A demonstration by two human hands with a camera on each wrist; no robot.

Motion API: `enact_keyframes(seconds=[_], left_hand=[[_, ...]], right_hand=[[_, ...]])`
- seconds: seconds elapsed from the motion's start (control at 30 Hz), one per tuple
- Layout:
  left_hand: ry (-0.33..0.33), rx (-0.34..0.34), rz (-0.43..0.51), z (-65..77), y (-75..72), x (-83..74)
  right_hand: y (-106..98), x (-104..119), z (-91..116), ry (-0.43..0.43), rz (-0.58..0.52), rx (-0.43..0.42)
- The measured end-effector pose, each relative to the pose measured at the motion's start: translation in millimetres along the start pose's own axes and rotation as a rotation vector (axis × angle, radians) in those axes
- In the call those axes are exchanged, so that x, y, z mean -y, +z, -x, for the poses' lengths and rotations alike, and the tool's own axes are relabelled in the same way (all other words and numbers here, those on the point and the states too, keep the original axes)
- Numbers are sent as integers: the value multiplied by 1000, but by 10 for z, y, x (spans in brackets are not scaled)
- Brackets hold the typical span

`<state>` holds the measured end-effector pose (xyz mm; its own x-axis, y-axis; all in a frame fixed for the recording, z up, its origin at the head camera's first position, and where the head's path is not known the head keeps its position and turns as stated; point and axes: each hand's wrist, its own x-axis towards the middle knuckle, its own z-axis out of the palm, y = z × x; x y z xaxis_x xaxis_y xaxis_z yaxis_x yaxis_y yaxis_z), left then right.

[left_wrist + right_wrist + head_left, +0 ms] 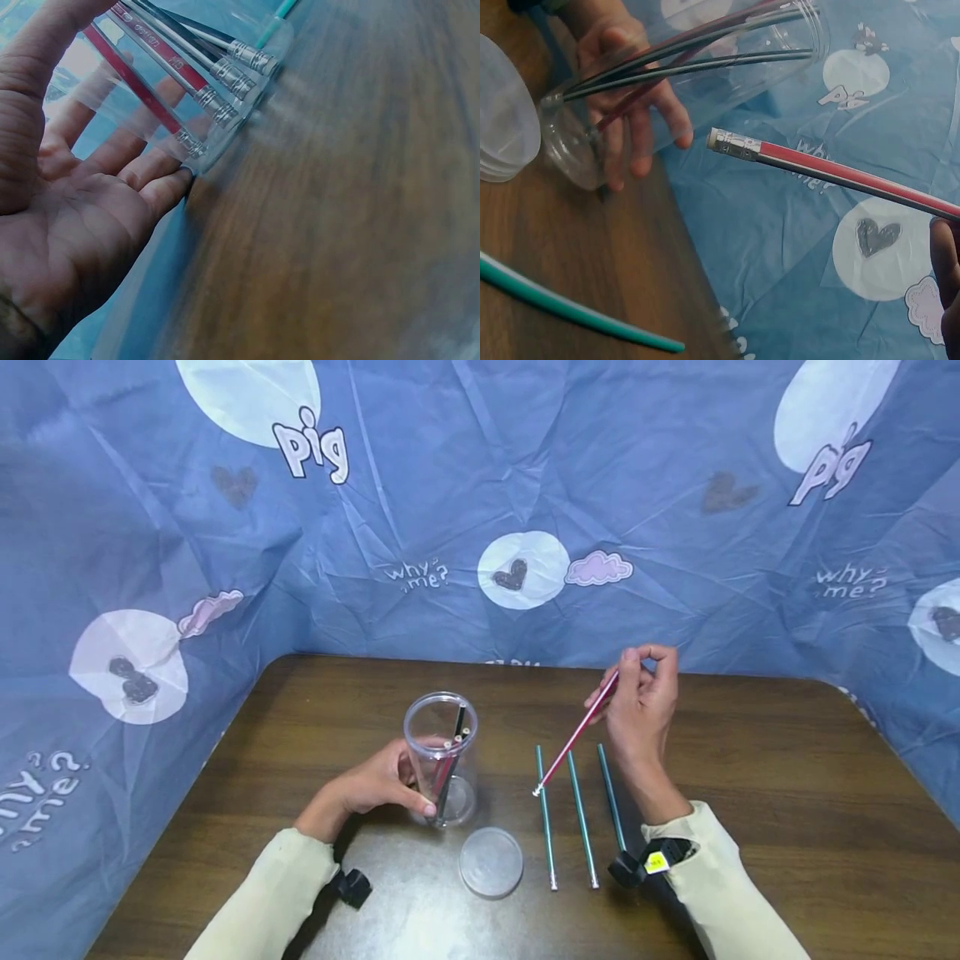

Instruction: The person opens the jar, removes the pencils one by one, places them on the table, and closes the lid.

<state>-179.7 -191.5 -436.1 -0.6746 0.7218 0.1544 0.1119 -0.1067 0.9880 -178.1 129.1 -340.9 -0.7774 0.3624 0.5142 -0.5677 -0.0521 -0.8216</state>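
Round lid lies on your side of the clear jar your left fingers hold; right of it, your right fingers pinch a red eraser-tipped pencil.

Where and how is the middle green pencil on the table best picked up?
Probably at mid-length, pinched from above: the middle green pencil lies flat, long and thin, with bare table along both sides. The right hand is nearest, but it holds a red pencil.
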Motion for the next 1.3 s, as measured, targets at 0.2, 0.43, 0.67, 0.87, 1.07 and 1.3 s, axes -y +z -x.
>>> enact_keyframes(seconds=[0.2,0.43,0.67,0.87,1.07,1.3], left_hand=[[0,4,-17,-10,-7,-12],[-7,-1,-10,-14,-3,-33],[-6,3,-11,-18,0,-23],[-2,-2,-9,-17,1,-24],[7,1,-10,-4,-18,-19],[11,8,-14,6,-4,-7]], right_hand=[[-103,-28,-14,20,18,17],[-245,-73,-27,12,18,24],[-385,-113,-34,24,50,19],[-560,-139,-60,4,44,2],[-712,-176,-86,12,64,-15],[-893,-228,-71,53,157,-27]])
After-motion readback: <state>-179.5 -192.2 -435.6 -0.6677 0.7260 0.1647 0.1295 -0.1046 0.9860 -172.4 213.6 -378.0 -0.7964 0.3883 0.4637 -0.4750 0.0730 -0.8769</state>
